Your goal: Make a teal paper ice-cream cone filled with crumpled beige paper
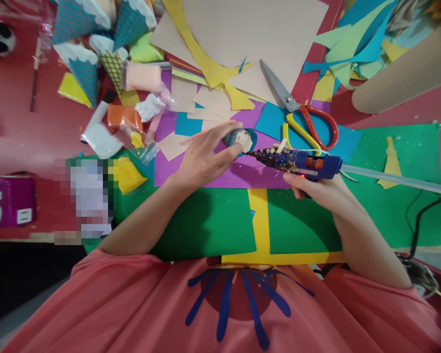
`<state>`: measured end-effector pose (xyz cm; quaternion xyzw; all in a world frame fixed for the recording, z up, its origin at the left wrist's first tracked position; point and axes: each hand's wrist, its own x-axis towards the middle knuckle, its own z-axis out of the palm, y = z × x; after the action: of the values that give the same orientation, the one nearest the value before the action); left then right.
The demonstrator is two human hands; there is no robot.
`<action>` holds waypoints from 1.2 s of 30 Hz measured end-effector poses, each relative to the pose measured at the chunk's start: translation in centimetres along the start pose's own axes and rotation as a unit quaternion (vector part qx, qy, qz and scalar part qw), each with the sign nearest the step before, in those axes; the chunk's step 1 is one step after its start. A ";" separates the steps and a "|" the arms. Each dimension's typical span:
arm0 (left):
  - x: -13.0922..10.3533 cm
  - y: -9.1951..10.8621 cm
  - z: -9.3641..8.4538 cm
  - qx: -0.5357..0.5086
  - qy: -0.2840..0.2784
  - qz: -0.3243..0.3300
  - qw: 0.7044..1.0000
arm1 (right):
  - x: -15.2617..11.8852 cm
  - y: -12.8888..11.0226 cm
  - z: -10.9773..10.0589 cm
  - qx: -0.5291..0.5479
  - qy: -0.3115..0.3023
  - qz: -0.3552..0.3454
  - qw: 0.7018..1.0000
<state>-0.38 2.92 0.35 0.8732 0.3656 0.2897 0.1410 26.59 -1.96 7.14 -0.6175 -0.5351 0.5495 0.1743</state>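
Note:
My left hand (208, 157) is closed around a small blue patterned cone (253, 137) whose open end faces up, with whitish material (243, 141) inside it. My right hand (316, 189) grips a dark blue glue gun (305, 163) with a clear glue stick (397, 179) coming out of its back and a small red light on its side. The gun's nozzle points left and is at the cone's rim; whether they touch is hard to tell. Purple paper (259, 176) lies below both.
Scissors with red and yellow handles (292, 103) lie open beyond the gun. Finished-looking cones (83, 66) and bags of clay (143, 76) are at the upper left. Paper scraps (353, 44) and a beige cylinder (404, 73) stand upper right. Green sheets (213, 220) lie nearest me.

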 end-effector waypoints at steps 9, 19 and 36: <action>0.7 0.1 -0.1 0.090 0.067 0.119 0.987 | 0.1 0.0 0.4 0.025 -0.019 -0.007 0.999; 0.7 0.1 -0.1 0.092 0.054 0.124 0.987 | 0.0 0.4 0.8 0.050 -0.023 -0.085 0.995; 0.5 -0.3 0.9 -0.017 0.085 0.118 0.989 | 0.0 0.2 1.5 0.039 -0.014 -0.137 0.990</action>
<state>0.27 3.43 -0.32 0.8799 0.2662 0.3836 0.0889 25.42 -2.60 6.45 -0.5236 -0.5951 0.5495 0.2641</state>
